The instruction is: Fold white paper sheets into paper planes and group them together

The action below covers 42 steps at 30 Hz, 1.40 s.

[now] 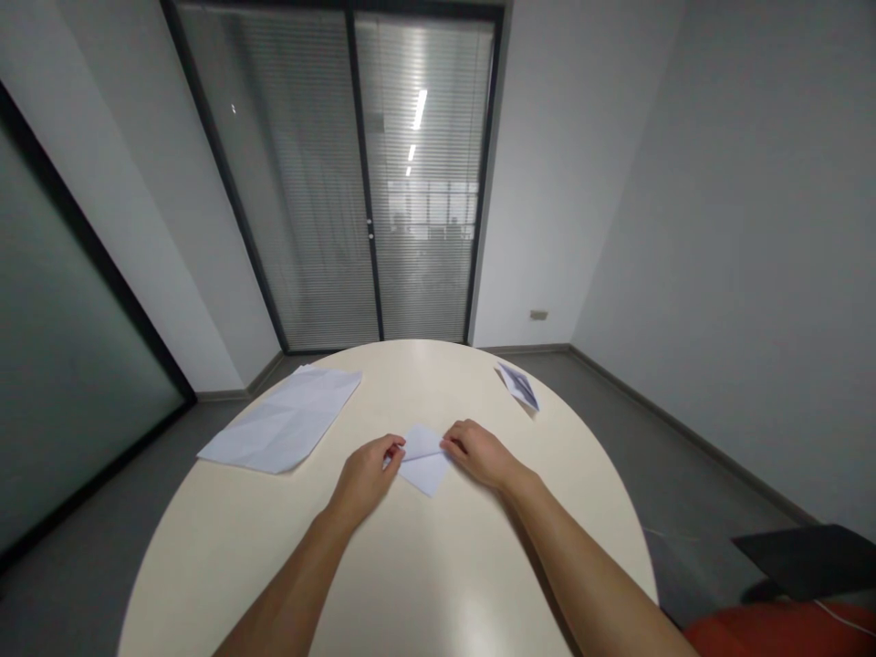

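A small folded sheet of white paper lies near the middle of the round table, with a crease or folded edge running across it and a corner pointing toward me. My left hand pinches its left side between thumb and fingers. At the opposite side, my right hand is closed on the paper's right end, fingertips together. Both hands rest low, close to the tabletop. The fingertips cover the two side corners of the paper.
The cream round table fills the foreground. Large creased white sheets lie at its left edge. A folded printed paper sits at the back right. A red seat and a black flat object are at lower right.
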Tool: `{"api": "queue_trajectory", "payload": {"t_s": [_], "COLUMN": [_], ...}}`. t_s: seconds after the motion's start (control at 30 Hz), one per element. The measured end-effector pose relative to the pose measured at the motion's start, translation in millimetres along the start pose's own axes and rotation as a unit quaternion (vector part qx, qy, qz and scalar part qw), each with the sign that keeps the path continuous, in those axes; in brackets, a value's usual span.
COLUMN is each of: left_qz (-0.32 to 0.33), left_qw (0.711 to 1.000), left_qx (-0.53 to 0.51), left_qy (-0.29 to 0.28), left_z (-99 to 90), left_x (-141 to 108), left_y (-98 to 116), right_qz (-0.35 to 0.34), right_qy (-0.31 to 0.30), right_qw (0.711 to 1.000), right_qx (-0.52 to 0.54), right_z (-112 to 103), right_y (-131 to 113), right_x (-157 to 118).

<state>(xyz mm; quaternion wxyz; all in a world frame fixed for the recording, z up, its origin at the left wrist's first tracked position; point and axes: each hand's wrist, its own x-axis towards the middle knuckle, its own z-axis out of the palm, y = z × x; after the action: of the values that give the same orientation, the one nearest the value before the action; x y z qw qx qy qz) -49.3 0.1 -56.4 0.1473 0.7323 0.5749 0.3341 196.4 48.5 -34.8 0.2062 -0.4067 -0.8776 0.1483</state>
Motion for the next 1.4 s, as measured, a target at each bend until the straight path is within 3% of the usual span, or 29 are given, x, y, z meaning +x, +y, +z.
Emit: {"api": "queue_trajectory", "payload": {"t_s": [0.37,0.6,0.93,1.4], "left_qz": [-0.007,0.006,0.059,0.047], "left_qw": [1.0,0.999,0.996,0.993], "left_qx": [-0.018,0.036,0.064,0.105], "left_qy": [-0.007,-0.009,0.011,-0.005], "left_z": [3.0,2.5,8.7,5.9], "left_x": [2.5,2.0,-0.3,0.1], "left_y": [-3.2,3.1,-4.5,-1.1], "right_qz": [-0.007,-0.025,-0.017,-0.027], "right_qy": [0.0,0.0,0.006,0.037], "right_qw": [1.0,0.999,0.998,0.998], "right_qx": [-0.014,-0.022,-0.061,-0.046], "right_z": [3.6,4.2,4.8,18.3], "right_y": [4.5,3.3,-2.0,9.9], "right_x": [1.0,0.5,2.2,1.2]}}
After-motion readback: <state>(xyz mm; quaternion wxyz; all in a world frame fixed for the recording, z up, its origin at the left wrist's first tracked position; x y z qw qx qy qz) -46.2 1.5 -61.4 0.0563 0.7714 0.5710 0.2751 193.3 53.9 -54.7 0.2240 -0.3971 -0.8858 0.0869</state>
